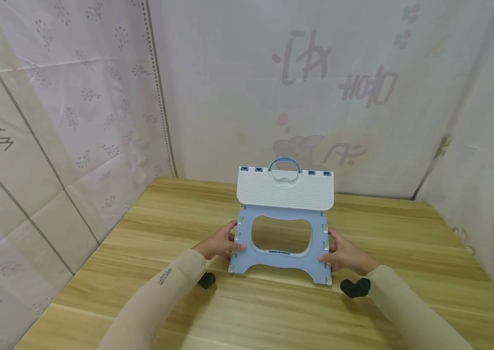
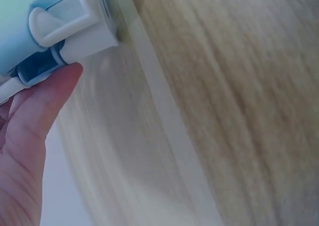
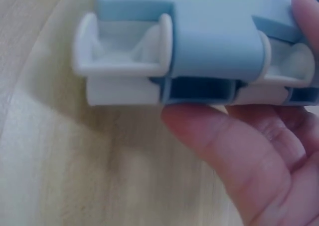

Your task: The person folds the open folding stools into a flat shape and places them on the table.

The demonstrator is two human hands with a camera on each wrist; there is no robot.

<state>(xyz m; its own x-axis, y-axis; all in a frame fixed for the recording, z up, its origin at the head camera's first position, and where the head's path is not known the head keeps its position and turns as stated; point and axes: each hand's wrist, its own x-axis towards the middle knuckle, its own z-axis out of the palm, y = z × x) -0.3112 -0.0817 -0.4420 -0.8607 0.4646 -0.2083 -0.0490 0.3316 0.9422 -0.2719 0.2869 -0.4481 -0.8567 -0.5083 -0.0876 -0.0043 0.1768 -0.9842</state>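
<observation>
A folding step stool [image 1: 273,262] stands on edge in the middle of the head view, its pale blue leg panel facing me. Across its upper part lies a white textured seat panel [image 1: 286,194], topped by a blue loop handle [image 1: 284,159]. My left hand [image 1: 220,241] grips the left edge of the leg panel, thumb on the front. On the opposite edge, my right hand [image 1: 346,253] holds the panel the same way. White hinge pieces [image 3: 124,51] show close up in the right wrist view, beside the right thumb [image 3: 234,146]. Fingers behind the panel are partly hidden.
A wood-grain table [image 1: 150,287] spreads under the stool. Printed curtains [image 1: 212,97] hang behind the table and on both sides. Black wrist-worn pieces [image 1: 355,288] sit below the cuffs. A pale strip [image 2: 169,116] runs along the tabletop in the left wrist view.
</observation>
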